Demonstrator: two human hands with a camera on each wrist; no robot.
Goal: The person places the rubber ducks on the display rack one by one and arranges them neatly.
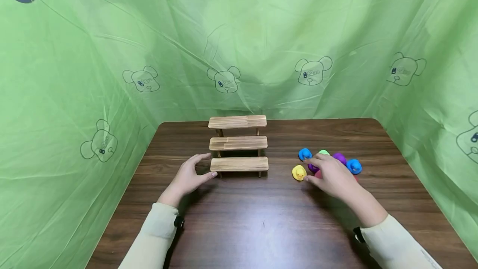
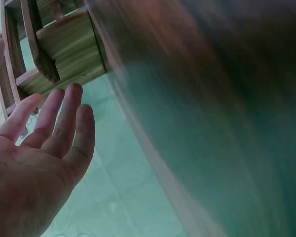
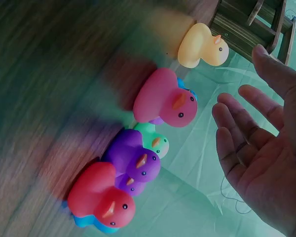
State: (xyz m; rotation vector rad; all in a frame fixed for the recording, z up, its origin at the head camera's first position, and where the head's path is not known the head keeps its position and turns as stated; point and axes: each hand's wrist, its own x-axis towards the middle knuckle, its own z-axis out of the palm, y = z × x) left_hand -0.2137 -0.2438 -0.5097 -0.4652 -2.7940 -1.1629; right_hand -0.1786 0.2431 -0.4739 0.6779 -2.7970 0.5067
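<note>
A three-tier wooden step shelf (image 1: 239,164) stands on the brown table. At the left end of its lowest step is my left hand (image 1: 188,177), fingers spread and thumb close to the step's edge; whether it touches is hard to tell. My right hand (image 1: 334,177) hovers over a cluster of rubber ducks with fingers apart, holding nothing. Nearest its thumb is a yellow duck (image 1: 298,172). The right wrist view shows a pink duck (image 3: 160,98), a purple duck (image 3: 130,153), a green duck (image 3: 155,140) and a red duck (image 3: 101,195), with others partly hidden behind.
Two blue ducks, one (image 1: 304,154) at the cluster's left and another (image 1: 354,166) at its right, sit on the dark wooden table (image 1: 239,211). A green curtain (image 1: 261,45) with bear-face drawings hangs behind the table and along both sides.
</note>
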